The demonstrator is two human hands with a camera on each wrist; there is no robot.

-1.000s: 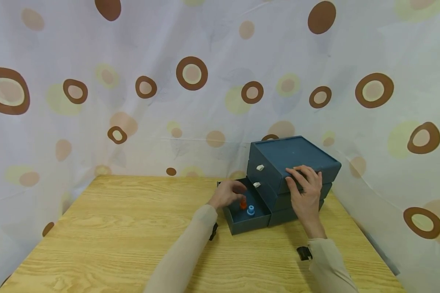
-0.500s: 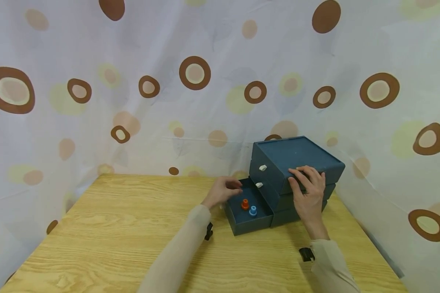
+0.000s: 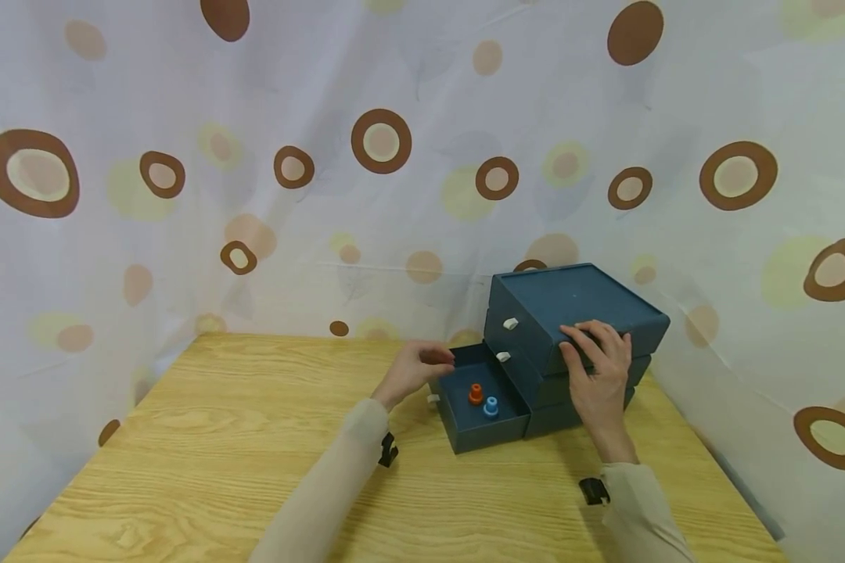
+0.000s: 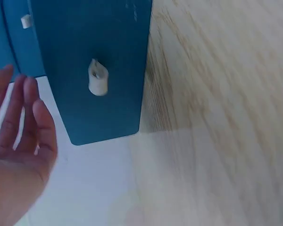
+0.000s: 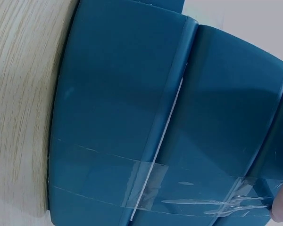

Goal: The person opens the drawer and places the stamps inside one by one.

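Observation:
The bottom drawer (image 3: 489,435) of a dark blue drawer unit (image 3: 577,301) is pulled out to the left. Inside it an orange peg-like piece (image 3: 476,394) and a light blue one (image 3: 490,407) stand upright, side by side. My left hand (image 3: 413,372) hovers at the drawer's outer left end, fingers loosely bent and holding nothing. In the left wrist view the white knob (image 4: 98,81) on the drawer front is apart from the fingers. My right hand (image 3: 601,375) rests on the unit's top near edge, fingers on top; the thumb lies against its side.
White knobs (image 3: 510,324) mark the two upper drawers, which are pushed in. Clear tape (image 5: 179,193) runs across the unit's side. A patterned curtain (image 3: 394,219) hangs behind the wooden table (image 3: 218,438) and along its right side.
My left hand has moved left from over the orange piece out to the drawer's outer end, uncovering the pieces and knob. The right hand keeps its place on the unit. The view shifts slightly.

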